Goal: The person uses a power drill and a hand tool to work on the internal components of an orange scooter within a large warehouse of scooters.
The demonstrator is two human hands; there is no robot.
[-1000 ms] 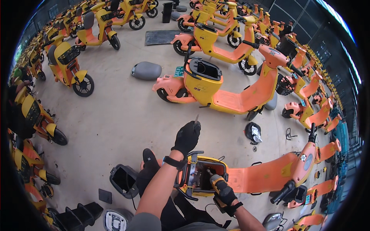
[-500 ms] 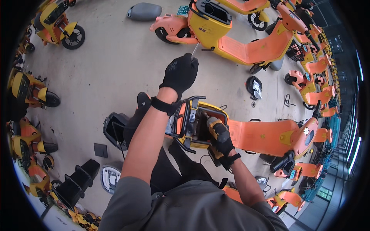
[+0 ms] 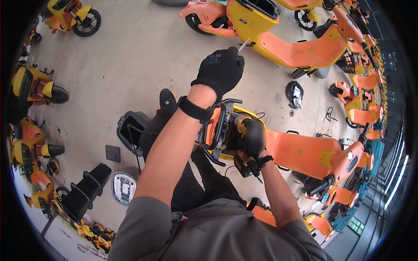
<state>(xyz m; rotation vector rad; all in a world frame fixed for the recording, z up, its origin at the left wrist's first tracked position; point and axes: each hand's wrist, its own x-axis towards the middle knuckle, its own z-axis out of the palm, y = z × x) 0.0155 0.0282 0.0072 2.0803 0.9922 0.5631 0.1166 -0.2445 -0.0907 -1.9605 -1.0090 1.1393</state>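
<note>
Our right hand [image 3: 256,142] is gripping a yellow-black plastic drill [image 3: 240,125] (likely heavy, best handle-held), our left hand [image 3: 221,69] a slim silvery rod [image 3: 244,45].

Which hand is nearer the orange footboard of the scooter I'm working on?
Right. Your right hand, gripping a drill, is just left of the footboard; your left hand, holding a thin tool, is farther up and left.

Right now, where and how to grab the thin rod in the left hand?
Probably pinch the thin rod by its exposed end, from the far right: it juts forward-right out of the left hand, whose closed fist hides the other end.
</note>
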